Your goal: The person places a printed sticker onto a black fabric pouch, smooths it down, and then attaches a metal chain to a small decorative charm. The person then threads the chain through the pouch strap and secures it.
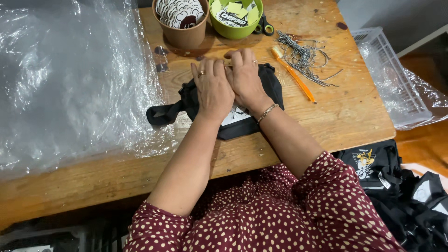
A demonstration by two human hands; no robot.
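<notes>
Dotted maroon sleeves (261,219) lie nearest. Left: clear plastic sheet (70,79) on the counter (354,107). Centre: left hand (212,88) and right hand (245,79) press flat, fingers together, on one black pouch (252,126), its far edge in work. Right: cords (303,56), orange pen (296,79). Near right, black pouches (401,186) lie piled; their state cannot be told.

Under both grips, the left hand (212,88) and right hand (245,79), the pouch (233,100) was matt black cloth. The tabletop (345,107) beneath was rough, scuffed wood. Left of the grip lay glossy, crinkled clear plastic film (70,79). Beyond it stood a matt brown paper cup (183,35) and a smooth green plastic bowl (235,30). To the right lay dull metal chains (303,56) and a shiny orange plastic pen (296,79).
</notes>
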